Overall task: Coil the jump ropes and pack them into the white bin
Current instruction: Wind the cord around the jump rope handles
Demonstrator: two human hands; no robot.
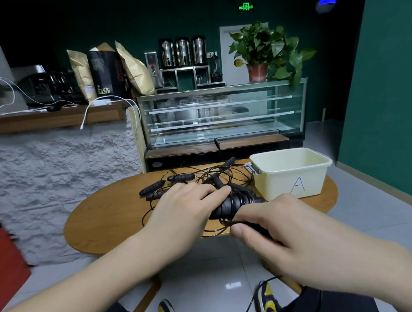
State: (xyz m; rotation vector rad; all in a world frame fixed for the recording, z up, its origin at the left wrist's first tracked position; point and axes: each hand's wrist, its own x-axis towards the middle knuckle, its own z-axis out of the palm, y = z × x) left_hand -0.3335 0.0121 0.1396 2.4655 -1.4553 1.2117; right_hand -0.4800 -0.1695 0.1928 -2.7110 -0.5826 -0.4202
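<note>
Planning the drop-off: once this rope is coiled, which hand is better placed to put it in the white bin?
Probably the right hand: the white bin stands on its side, and it already pinches the rope.

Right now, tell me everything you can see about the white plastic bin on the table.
The white plastic bin is a rectangular tub with a rolled rim and a grey clip at its left end. A blue letter A is drawn on its near wall. It stands upright at the right end of the oval wooden table, open on top, with nothing visible inside. Thin black jump rope cords lie beside it; neither hand touches it.
</note>
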